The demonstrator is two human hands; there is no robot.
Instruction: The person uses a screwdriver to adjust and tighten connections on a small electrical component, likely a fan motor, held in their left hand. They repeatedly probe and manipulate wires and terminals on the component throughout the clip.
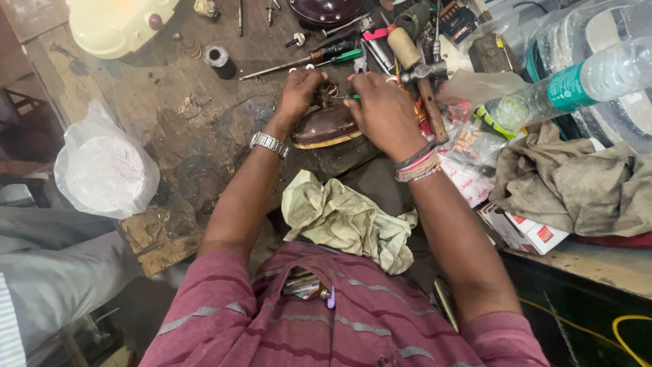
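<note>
On the bench, my left hand (pixel 297 92) and right hand (pixel 384 112) both grip the brown iron (pixel 324 127), fingers curled shut.

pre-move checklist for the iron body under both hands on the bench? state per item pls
1. Left hand steadies the maroon iron body: ok.
2. Right hand on the body's top end: ok.
3. Green-handled tool at the right fingertips, tip seated: cannot tell.
4. Body flat on the wooden bench: ok.
5. Hammer beside the right hand, crowding it: not ok.
6. Rag lies apart from the body: ok.
</note>
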